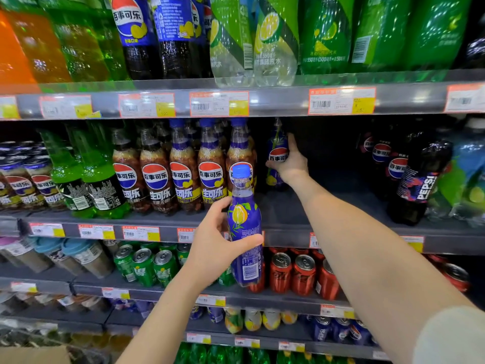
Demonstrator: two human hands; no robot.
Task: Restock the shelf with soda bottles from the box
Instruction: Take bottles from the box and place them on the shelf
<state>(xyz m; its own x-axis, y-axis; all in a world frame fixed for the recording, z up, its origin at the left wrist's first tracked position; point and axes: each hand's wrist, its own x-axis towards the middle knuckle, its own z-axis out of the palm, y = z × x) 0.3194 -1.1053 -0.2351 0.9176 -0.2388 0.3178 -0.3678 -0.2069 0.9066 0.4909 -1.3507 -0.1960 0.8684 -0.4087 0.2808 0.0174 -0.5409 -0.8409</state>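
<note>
My left hand [216,240] grips a blue-labelled soda bottle [245,222] with a blue cap, upright in front of the middle shelf's edge [288,233]. My right hand [290,161] reaches deep into a dark gap on that shelf and is closed around a second blue-labelled Pepsi bottle [277,148] standing far back. To the left of the gap stands a row of Pepsi bottles with blue caps [183,169]. A corner of the cardboard box [34,354] shows at the bottom left.
Black Pepsi bottles [417,177] stand right of the gap. Green and orange bottles fill the shelf above [262,101]. Green cans [147,266] and red cans [301,274] sit one shelf below, behind my left forearm. Bare shelf floor [341,206] lies around my right arm.
</note>
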